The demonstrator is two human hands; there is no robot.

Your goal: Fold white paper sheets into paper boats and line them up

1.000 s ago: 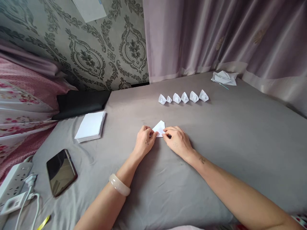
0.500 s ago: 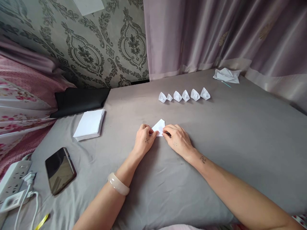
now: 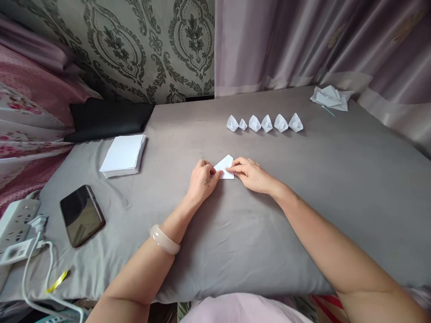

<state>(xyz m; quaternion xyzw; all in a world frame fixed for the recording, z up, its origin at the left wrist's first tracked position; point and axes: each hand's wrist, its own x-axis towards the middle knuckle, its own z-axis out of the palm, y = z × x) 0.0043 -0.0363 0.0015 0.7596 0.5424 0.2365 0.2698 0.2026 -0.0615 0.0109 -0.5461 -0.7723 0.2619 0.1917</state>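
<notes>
A small folded sheet of white paper (image 3: 228,163) lies on the grey cloth between my hands, with a slanted upper edge and a straight lower edge. My left hand (image 3: 203,180) is closed on its left corner, thumb on top. From the right, my right hand (image 3: 252,174) grips the paper's right side, fingers together and their tips on its face. Part of the paper is hidden under the fingers. Beyond the hands stands a row of several small folded paper boats (image 3: 255,124).
A stack of white paper (image 3: 121,154) and a phone (image 3: 81,216) lie to the left, near a power strip (image 3: 17,220) with cables. A yellow strip (image 3: 58,281) is at the front left. Crumpled white paper (image 3: 332,98) sits at the back right, by the curtain.
The view has tilted down, so everything appears higher. My right hand has shifted along the paper's right side, with its fingers straighter. My left hand keeps its hold.
</notes>
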